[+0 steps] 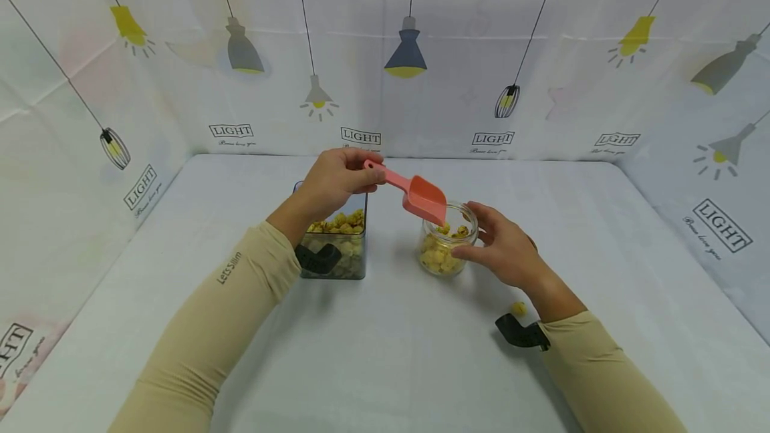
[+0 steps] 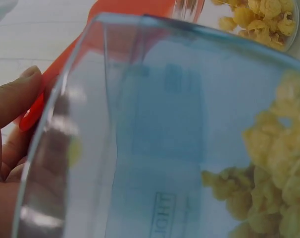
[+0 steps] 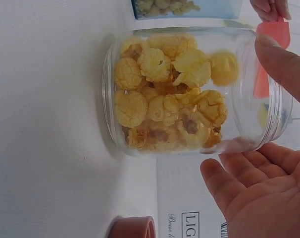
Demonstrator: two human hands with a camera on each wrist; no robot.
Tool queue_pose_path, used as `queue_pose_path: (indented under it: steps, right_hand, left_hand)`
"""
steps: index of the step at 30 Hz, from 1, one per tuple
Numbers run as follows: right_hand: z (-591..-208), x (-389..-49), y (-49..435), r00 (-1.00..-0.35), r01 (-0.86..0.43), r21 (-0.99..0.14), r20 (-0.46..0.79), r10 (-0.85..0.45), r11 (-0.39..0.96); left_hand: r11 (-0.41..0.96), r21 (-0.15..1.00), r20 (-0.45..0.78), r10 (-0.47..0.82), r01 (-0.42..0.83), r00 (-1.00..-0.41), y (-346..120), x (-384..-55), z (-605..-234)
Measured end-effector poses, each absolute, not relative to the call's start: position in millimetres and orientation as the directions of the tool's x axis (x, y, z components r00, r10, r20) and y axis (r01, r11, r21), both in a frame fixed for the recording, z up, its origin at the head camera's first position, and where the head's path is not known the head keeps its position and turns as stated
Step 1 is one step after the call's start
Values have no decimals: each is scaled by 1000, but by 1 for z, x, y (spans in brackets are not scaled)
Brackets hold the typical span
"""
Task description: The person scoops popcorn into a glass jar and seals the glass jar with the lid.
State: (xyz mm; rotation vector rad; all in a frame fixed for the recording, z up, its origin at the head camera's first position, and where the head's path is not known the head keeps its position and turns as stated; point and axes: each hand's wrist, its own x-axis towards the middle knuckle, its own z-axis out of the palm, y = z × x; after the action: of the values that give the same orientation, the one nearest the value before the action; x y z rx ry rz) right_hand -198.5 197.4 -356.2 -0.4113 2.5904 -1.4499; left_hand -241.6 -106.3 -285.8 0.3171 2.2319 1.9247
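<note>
My left hand (image 1: 341, 180) pinches the handle of a coral-red scoop (image 1: 424, 199) between thumb and fingers. The scoop tilts down to the right, its front edge at the mouth of a clear glass jar (image 1: 438, 262), and no popcorn shows in its bowl. Yellow popcorn (image 3: 165, 89) fills much of the jar, which stands on the table. My right hand (image 1: 508, 249) holds the jar from the right near its rim, thumb on the near side. Below my left wrist stands a clear box (image 1: 356, 264) with popcorn (image 2: 274, 173) inside, partly hidden by the arm.
One loose piece of popcorn (image 1: 519, 309) lies on the white tabletop (image 1: 385, 353) by my right wrist. A reddish-brown round object (image 3: 134, 228) shows at the bottom of the right wrist view. Behind the table hangs a lamp-patterned cloth (image 1: 361, 19).
</note>
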Motion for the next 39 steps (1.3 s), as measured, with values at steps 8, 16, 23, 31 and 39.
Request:
queue_pose_path:
  steps: [8,16,23,31,39]
  right_hand:
    - [-357,-198,197,-953,-166,-852,10,-302,497]
    - [-357,-199,196,-952,-172,-848,13,-305,501]
    - [-349,-196,197,-944,-234,-826,67,-323,513]
    - [-327,-192,188,-931,-319,-803,165,-327,503]
    - [-317,-193,166,-891,-383,-815,203,-406,434]
  left_hand:
    - [136,990,1,270,39,-963,-108,-242,-289]
    - [123,991,10,272,45,-962,-114,-241,-289]
    - [100,994,10,260,37,-966,-127,-236,-287]
    - [54,998,13,233,26,-972,-160,-230,-288]
    - [-18,1000,-7,210,-11,-978,-197,-228,-289]
